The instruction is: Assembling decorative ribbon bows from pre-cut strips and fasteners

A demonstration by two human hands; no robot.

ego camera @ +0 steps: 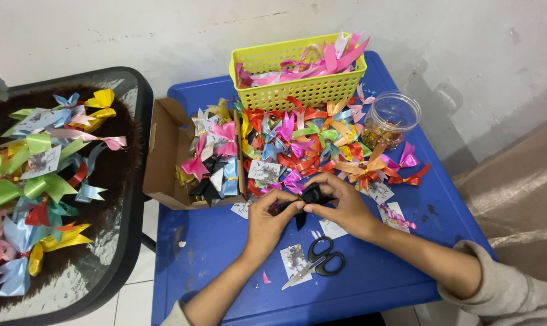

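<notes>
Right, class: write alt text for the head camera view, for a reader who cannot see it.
Two hands, left hand and right hand, pinch a black bow over a blue table. Scissors lie just below; a heap of bows, a yellow basket, a jar and a box sit behind.

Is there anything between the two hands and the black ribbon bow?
Nothing visible. The left hand and right hand both pinch the black ribbon bow directly, above the blue table.
</notes>
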